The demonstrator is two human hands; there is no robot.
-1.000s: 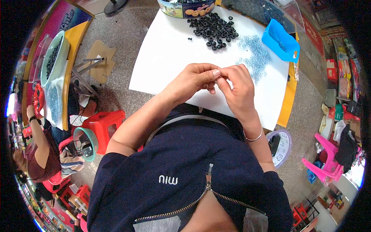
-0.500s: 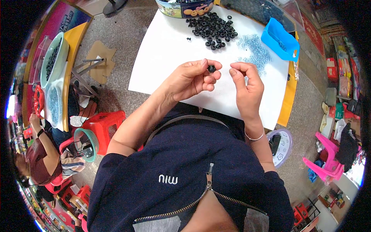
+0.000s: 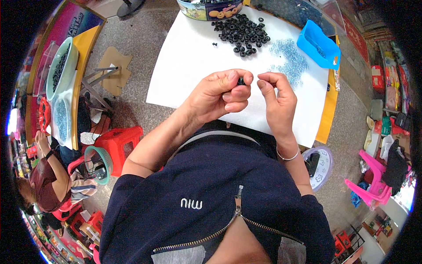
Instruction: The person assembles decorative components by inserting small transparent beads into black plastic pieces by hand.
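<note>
My left hand (image 3: 217,94) is closed over the white tabletop, pinching a small round black part (image 3: 240,81) between thumb and index finger. Just to its right, a small gap away, my right hand (image 3: 280,99) has its thumb and index finger brought together. Whatever sits between those right fingertips, if anything, is too small to make out. Beyond both hands lies a heap of small black ring-shaped parts (image 3: 241,33). Tiny pale blue beads or pellets (image 3: 290,64) are spread beside the heap, behind my right hand.
A blue tray (image 3: 317,46) stands at the table's right edge, and a printed round tin (image 3: 210,11) at the far edge. To the left, another table bears a pale green basin (image 3: 63,68) of black parts. A co-worker (image 3: 48,176) sits there near a red stool (image 3: 116,147).
My left fingers have curled in more tightly around the black part. My right hand has shifted slightly left, closer to the left one.
</note>
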